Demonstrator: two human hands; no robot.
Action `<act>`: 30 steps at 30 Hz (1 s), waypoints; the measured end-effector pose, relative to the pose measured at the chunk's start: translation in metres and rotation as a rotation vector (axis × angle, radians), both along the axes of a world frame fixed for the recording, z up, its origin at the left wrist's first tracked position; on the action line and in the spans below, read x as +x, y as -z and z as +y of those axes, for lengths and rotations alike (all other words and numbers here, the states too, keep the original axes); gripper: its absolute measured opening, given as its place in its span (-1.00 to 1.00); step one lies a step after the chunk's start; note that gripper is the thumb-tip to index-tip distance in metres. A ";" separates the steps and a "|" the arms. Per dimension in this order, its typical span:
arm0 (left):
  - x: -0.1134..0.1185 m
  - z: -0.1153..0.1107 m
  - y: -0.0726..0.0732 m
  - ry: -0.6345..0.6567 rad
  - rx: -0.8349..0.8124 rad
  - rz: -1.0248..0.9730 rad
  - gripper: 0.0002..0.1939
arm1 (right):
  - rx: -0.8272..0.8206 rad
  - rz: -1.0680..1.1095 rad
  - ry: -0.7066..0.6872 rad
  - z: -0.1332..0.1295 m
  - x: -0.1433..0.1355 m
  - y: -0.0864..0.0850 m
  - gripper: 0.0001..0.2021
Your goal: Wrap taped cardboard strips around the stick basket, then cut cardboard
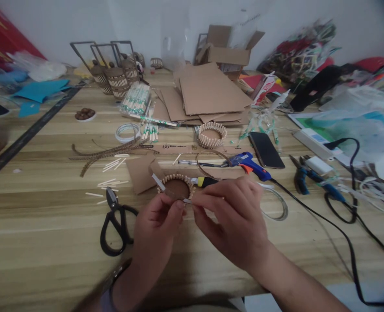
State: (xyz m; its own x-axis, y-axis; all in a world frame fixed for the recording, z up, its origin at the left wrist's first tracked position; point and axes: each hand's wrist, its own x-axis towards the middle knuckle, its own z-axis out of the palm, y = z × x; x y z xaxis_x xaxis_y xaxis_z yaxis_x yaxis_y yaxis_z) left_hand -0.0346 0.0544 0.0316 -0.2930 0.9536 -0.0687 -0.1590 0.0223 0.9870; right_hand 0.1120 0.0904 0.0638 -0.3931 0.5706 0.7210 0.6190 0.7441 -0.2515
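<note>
My left hand (157, 227) pinches a narrow strip of tape (160, 182), white at its upper left end and clearer toward my fingers. The fingertips of my right hand (232, 216) are closed on a small white end beside my left thumb. Just behind my hands lies a round cardboard base ringed with short wooden sticks (176, 187), partly hidden by them. Black-handled scissors (118, 223) lie left of my left hand. A yellow and black tool (205, 181) shows behind my right fingers, and a roll of tape (278, 203) is to their right.
A blue glue gun (248, 164), phone (266, 149) and pliers (322, 180) lie to the right, with cables nearby. Behind are a second stick ring (212, 135), cardboard sheets (213, 91) and bundled sticks (135, 100). Loose sticks (112, 164) and braided cord (105, 151) lie left.
</note>
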 end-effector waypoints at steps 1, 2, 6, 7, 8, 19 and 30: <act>0.000 -0.001 0.000 0.008 0.013 0.037 -0.82 | 0.011 -0.017 0.008 -0.002 -0.002 0.001 -0.94; 0.000 -0.002 -0.001 0.020 0.027 0.074 -0.82 | 0.015 -0.030 0.019 -0.003 -0.003 0.001 -0.95; -0.001 -0.006 0.001 0.040 0.055 0.235 -0.83 | 0.013 -0.049 0.051 -0.003 -0.006 0.003 -0.91; -0.002 -0.007 0.001 0.039 0.059 0.281 -0.83 | 0.004 -0.050 0.053 -0.003 -0.006 0.003 -0.91; -0.002 -0.008 0.002 0.035 0.069 0.327 -0.84 | -0.006 -0.051 0.053 -0.003 -0.006 0.002 -0.91; -0.003 -0.011 -0.003 -0.028 0.243 0.729 -0.84 | -0.037 -0.060 0.039 -0.004 -0.003 -0.001 -0.89; -0.004 -0.011 -0.003 0.018 0.292 0.850 -0.86 | -0.088 -0.073 0.012 -0.004 -0.002 0.003 -0.89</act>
State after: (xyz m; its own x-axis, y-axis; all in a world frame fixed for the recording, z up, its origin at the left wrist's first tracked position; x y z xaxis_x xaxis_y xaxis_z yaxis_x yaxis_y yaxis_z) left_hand -0.0391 0.0439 0.0350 -0.1190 0.9041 0.4105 0.6258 -0.2527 0.7379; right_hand 0.1097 0.0862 0.0611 -0.4352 0.6353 0.6379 0.6470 0.7134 -0.2691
